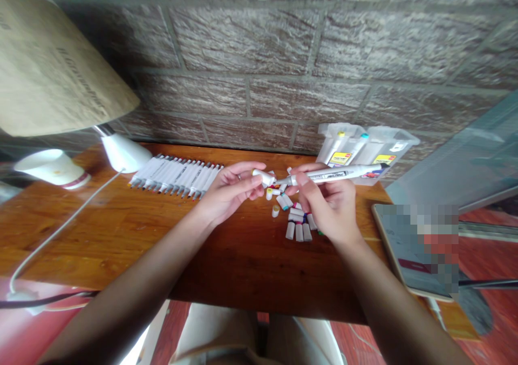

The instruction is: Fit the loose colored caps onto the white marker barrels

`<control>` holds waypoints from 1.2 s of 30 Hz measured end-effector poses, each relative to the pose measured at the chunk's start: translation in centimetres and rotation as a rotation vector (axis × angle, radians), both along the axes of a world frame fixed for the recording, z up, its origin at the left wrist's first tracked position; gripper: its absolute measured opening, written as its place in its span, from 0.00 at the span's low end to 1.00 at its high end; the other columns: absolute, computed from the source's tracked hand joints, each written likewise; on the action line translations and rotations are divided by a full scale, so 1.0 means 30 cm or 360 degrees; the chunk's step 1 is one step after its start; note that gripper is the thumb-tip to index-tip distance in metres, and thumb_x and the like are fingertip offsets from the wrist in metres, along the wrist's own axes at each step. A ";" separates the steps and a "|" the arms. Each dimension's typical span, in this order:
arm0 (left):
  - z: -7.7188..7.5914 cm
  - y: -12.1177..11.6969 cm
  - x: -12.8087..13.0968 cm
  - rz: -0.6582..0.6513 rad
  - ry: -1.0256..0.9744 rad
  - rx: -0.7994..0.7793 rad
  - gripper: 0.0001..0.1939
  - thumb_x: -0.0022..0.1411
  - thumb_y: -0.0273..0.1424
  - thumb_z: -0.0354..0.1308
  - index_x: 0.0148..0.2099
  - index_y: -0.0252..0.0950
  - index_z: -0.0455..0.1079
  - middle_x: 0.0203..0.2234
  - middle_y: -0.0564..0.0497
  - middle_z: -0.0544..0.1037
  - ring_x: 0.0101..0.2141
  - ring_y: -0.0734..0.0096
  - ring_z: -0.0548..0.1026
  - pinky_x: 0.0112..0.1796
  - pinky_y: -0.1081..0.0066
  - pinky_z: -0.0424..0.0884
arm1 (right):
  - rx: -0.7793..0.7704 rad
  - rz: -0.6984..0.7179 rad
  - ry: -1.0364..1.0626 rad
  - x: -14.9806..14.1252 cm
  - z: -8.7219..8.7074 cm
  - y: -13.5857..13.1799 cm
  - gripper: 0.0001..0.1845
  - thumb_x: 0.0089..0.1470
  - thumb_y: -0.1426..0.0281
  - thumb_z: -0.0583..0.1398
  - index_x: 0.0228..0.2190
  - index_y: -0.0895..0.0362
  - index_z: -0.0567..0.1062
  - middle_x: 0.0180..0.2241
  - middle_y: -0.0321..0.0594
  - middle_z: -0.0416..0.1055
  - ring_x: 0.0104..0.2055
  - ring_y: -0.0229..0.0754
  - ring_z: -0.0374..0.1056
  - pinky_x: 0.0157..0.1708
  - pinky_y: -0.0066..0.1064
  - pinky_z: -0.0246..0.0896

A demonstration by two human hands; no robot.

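Forearms [149,278] slant in from the two lower corners of my head view and converge over the wooden bench [234,268], both wrists raised. I have the left hand [234,195] with its palm turned inward, thumb on the near side and fingers curled behind, pinching a white cap [264,178]. The right hand [329,203] is pinching a white marker [338,174] between thumb and fingers, the barrel lying across the hand nearly level. The cap is a short, pale cylinder with a yellowish end toward my left, its other end facing the marker. The marker is long and slim, dark lettering along its side, its far end dark and rising slightly to the right; its narrow grey tip points left, right at the cap's mouth, and I cannot tell whether the two touch. Both are held above the bench, between the hands. Below them I see loose caps [299,231] with coloured ends, several side by side. To the left lies a close row of markers [178,176]; behind the right hand, clear containers [390,141] stand near the brick wall [279,41].
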State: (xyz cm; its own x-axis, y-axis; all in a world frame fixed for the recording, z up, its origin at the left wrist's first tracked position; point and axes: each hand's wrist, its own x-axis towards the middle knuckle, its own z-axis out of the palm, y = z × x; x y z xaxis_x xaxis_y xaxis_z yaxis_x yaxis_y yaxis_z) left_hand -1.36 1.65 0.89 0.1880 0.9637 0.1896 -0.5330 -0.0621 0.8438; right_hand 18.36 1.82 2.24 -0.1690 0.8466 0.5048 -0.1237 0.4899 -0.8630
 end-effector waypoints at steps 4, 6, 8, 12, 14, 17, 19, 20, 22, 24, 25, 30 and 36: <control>0.000 -0.002 -0.001 -0.0006 -0.0015 -0.0001 0.14 0.49 0.28 0.76 0.40 0.39 0.83 0.30 0.49 0.85 0.25 0.77 0.79 0.27 0.80 0.73 | 0.0004 0.0017 -0.0005 0.001 0.003 -0.002 0.11 0.60 0.62 0.65 0.36 0.58 0.78 0.28 0.38 0.78 0.23 0.35 0.72 0.23 0.25 0.67; 0.001 -0.003 0.000 -0.0014 -0.0019 0.0004 0.14 0.49 0.28 0.76 0.40 0.39 0.83 0.31 0.49 0.85 0.25 0.77 0.79 0.27 0.80 0.73 | 0.0012 0.0001 -0.0004 0.002 0.003 -0.002 0.12 0.60 0.61 0.65 0.35 0.57 0.78 0.28 0.39 0.78 0.23 0.35 0.72 0.23 0.25 0.66; 0.003 -0.003 0.001 -0.0028 -0.0020 0.0009 0.14 0.49 0.28 0.76 0.40 0.39 0.83 0.30 0.49 0.85 0.25 0.78 0.79 0.27 0.80 0.73 | 0.0025 -0.0018 -0.0008 0.002 0.004 -0.003 0.12 0.60 0.60 0.65 0.35 0.57 0.79 0.29 0.39 0.78 0.22 0.34 0.71 0.22 0.25 0.66; 0.006 -0.004 0.004 -0.0035 -0.0012 0.0019 0.14 0.49 0.28 0.76 0.41 0.40 0.84 0.29 0.51 0.85 0.25 0.78 0.79 0.28 0.81 0.73 | 0.0036 -0.0035 -0.0022 0.000 0.006 -0.003 0.12 0.60 0.60 0.65 0.36 0.57 0.79 0.28 0.37 0.77 0.21 0.33 0.69 0.22 0.25 0.65; 0.006 -0.004 0.004 -0.0035 -0.0003 0.0017 0.14 0.49 0.28 0.76 0.41 0.40 0.84 0.30 0.51 0.85 0.25 0.79 0.79 0.28 0.81 0.73 | 0.0033 -0.0054 -0.0033 0.000 0.006 -0.004 0.13 0.60 0.58 0.65 0.35 0.57 0.78 0.25 0.36 0.75 0.20 0.33 0.68 0.20 0.25 0.63; 0.004 -0.003 0.004 -0.0042 0.0003 0.0022 0.14 0.50 0.28 0.76 0.41 0.41 0.84 0.31 0.51 0.85 0.25 0.79 0.79 0.28 0.81 0.73 | 0.0005 -0.0091 -0.0047 0.001 0.005 -0.004 0.15 0.59 0.56 0.65 0.34 0.56 0.79 0.22 0.35 0.73 0.17 0.33 0.65 0.17 0.25 0.59; 0.001 -0.002 0.004 -0.0046 0.0001 0.0029 0.14 0.50 0.28 0.75 0.41 0.41 0.83 0.31 0.51 0.85 0.26 0.79 0.79 0.28 0.81 0.73 | -0.0024 -0.0097 -0.0050 0.002 0.004 -0.004 0.15 0.58 0.56 0.65 0.35 0.56 0.79 0.23 0.36 0.75 0.17 0.33 0.65 0.16 0.25 0.58; 0.000 -0.002 0.003 -0.0047 0.0000 0.0031 0.14 0.50 0.27 0.75 0.41 0.41 0.83 0.31 0.51 0.85 0.26 0.78 0.79 0.28 0.81 0.73 | -0.0031 -0.0094 -0.0051 0.002 0.003 -0.004 0.15 0.59 0.56 0.65 0.36 0.56 0.79 0.24 0.36 0.75 0.17 0.33 0.65 0.16 0.25 0.58; -0.001 -0.002 0.002 -0.0049 -0.0001 0.0027 0.13 0.51 0.27 0.75 0.41 0.41 0.83 0.32 0.50 0.85 0.26 0.78 0.79 0.29 0.80 0.73 | -0.0019 -0.0083 -0.0048 0.002 0.001 -0.002 0.14 0.59 0.57 0.65 0.35 0.56 0.79 0.24 0.36 0.76 0.18 0.32 0.65 0.17 0.24 0.58; -0.002 -0.002 0.000 -0.0042 -0.0006 0.0018 0.13 0.51 0.27 0.75 0.41 0.40 0.83 0.34 0.48 0.86 0.27 0.77 0.79 0.29 0.79 0.72 | 0.0010 -0.0074 -0.0051 0.002 -0.003 0.001 0.12 0.60 0.59 0.65 0.35 0.56 0.79 0.25 0.36 0.76 0.19 0.32 0.66 0.19 0.24 0.60; -0.001 -0.003 -0.001 -0.0033 -0.0014 0.0018 0.14 0.50 0.27 0.75 0.41 0.40 0.83 0.35 0.47 0.86 0.26 0.77 0.78 0.28 0.79 0.71 | 0.0022 -0.0072 -0.0057 0.002 -0.006 0.003 0.12 0.60 0.60 0.65 0.35 0.56 0.79 0.26 0.37 0.77 0.20 0.32 0.68 0.20 0.24 0.61; 0.005 -0.003 0.000 0.0011 -0.0047 0.0018 0.14 0.49 0.29 0.75 0.41 0.39 0.83 0.35 0.46 0.86 0.25 0.78 0.76 0.27 0.77 0.68 | -0.0009 -0.0070 -0.0093 0.005 -0.009 0.004 0.14 0.60 0.57 0.65 0.35 0.57 0.78 0.28 0.39 0.78 0.24 0.36 0.72 0.24 0.27 0.66; 0.009 -0.004 0.004 0.0011 -0.0031 -0.0012 0.14 0.49 0.27 0.76 0.40 0.39 0.83 0.32 0.47 0.85 0.25 0.76 0.77 0.27 0.77 0.69 | -0.0012 -0.0086 -0.0053 0.005 -0.001 -0.007 0.15 0.59 0.56 0.65 0.36 0.56 0.78 0.28 0.38 0.77 0.22 0.35 0.70 0.25 0.29 0.69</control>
